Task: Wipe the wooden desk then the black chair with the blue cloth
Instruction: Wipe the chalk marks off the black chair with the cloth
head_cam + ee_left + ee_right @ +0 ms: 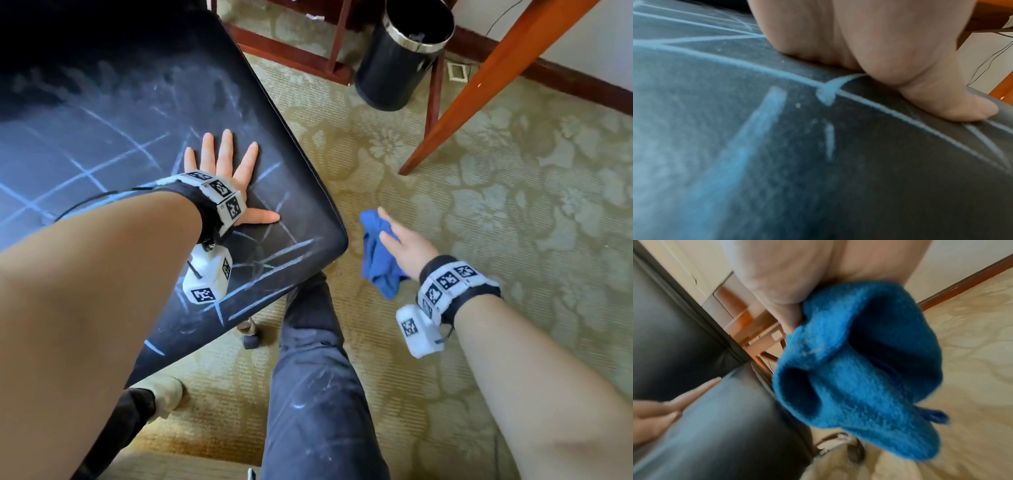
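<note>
My left hand flat, fingers spread, on black chair; right hand clutches blue cloth.
Chair step, I judge: cloth hangs just right of the seat corner; next, bring it onto chalk lines beside my left palm.

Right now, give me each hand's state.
Left hand: open, pressed flat on the black chair seat.
Right hand: holding the blue cloth.

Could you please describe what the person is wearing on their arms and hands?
Both forearms are bare, with no sleeves or gloves. Each wrist carries a black fabric band lined with white square tiles printed with black-and-white fiducial markers. A white box-shaped camera unit hangs beneath each band, also marker-tagged. A thin black cable loops from the left band.
</note>
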Available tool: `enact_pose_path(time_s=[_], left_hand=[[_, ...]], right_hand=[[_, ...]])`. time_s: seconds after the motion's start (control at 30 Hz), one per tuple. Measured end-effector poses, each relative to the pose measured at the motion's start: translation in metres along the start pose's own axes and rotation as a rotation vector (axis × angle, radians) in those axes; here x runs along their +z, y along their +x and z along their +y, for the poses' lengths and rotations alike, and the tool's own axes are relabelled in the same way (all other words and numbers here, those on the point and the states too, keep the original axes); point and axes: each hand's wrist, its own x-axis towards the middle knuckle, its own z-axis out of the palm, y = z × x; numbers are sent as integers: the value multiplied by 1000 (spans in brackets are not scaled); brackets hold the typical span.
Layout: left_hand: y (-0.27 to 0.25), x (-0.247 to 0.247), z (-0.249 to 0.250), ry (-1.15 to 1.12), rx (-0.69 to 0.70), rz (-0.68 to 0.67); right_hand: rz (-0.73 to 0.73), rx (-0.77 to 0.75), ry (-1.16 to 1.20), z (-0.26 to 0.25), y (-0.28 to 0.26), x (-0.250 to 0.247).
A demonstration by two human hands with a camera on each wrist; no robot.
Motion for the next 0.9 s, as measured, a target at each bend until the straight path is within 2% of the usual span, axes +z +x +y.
enact_pose_path(time_s=[0.1,0.23,0.33,0.5,0.6,0.73,0.9], left_hand=[[6,1,0,-21,-10,18],[14,-1,2,-41,-39,29],[19,-6,3,-60,-72,25],[23,-10,4,-54,-93,9],[25,-15,6,-41,-108,-6],[24,-22,7,-64,-97,1],[9,-33,-17,-81,22,-108]], right_hand=[[169,-67,46,-27,22,-19],[109,-234,-21,-84,57,-10],[79,-272,-112,-101,70,8],[69,-148,-117,-59,46,19],[35,-75,-27,-37,24,32],[135,-90,51,-56,34,36],[234,-38,-88,-83,67,36]])
